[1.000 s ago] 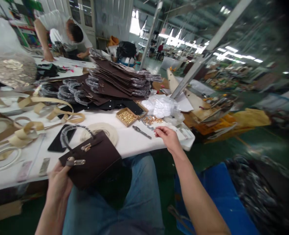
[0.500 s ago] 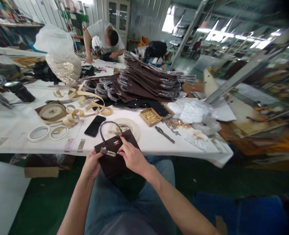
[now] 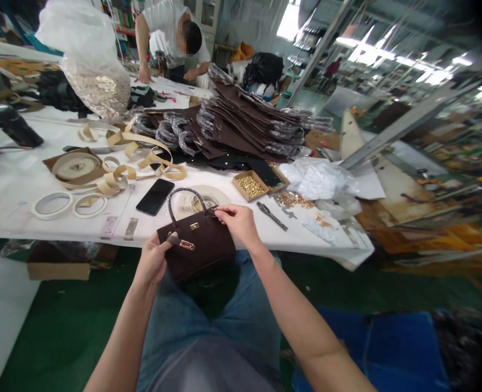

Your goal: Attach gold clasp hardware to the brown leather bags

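Observation:
A small dark brown handbag (image 3: 203,247) with a wrapped handle and gold clasp rests over my lap at the table's front edge. My left hand (image 3: 153,261) grips its left side, thumb on the strap with the gold buckle (image 3: 185,244). My right hand (image 3: 236,220) pinches the bag's top right edge, fingers closed. A metal hand tool (image 3: 271,215) lies on the white table (image 3: 20,218) just right of that hand, beside a small box of gold rivets (image 3: 250,186).
A black phone (image 3: 155,196), tape rolls (image 3: 53,204), beige strap coils (image 3: 114,179) and a stack of brown bag panels (image 3: 241,130) fill the table. A clear sack of metal parts (image 3: 96,81) stands far left. Another person (image 3: 171,38) leans over the far end.
My right hand came back from the loose hardware on the table to the bag, then shifted to its top right edge. The bag rose slightly; my view swung left.

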Available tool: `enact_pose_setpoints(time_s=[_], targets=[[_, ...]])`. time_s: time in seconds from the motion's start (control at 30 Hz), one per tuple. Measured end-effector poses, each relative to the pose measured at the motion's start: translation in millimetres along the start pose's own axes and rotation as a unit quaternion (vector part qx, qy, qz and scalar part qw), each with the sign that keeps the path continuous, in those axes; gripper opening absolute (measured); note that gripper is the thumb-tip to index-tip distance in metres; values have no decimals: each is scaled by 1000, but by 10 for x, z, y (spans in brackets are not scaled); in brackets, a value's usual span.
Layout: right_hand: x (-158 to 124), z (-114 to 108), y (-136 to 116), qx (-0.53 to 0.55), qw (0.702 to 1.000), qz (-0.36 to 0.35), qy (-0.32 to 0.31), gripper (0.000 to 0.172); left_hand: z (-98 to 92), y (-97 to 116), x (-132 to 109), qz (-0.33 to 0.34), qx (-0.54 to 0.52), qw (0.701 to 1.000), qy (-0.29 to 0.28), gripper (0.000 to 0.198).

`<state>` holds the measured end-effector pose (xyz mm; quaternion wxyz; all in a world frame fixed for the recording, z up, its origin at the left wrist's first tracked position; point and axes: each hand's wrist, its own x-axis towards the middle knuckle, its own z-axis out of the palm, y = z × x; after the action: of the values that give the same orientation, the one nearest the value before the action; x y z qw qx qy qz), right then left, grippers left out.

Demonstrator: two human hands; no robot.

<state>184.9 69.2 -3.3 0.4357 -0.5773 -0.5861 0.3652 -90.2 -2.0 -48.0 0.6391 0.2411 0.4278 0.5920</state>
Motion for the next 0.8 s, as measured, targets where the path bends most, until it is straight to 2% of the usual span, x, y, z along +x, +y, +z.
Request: enact_pose_setpoints(time_s=[0.13, 0.3, 0.5, 0.67, 0.8], targets=[[13, -38, -42, -62, 996, -59, -19, 21, -7, -23, 14, 1, -4, 1000, 10, 63], [-52, -37, -68, -115, 985, -126, -10, 13, 15, -24, 19, 3, -2, 1000, 17, 62], [-59, -79, -36, -143, 977, -158, -17, 11, 80, -17, -7, 25, 2, 999, 24, 57], [-80, -88, -29, -167, 969, -179, -27, 11, 137, -16, -68, 53, 35, 997, 33, 62], [-113, -86, -18, -188, 966, -178, -4, 11, 169, -25, -120, 76, 57, 995, 38, 61]])
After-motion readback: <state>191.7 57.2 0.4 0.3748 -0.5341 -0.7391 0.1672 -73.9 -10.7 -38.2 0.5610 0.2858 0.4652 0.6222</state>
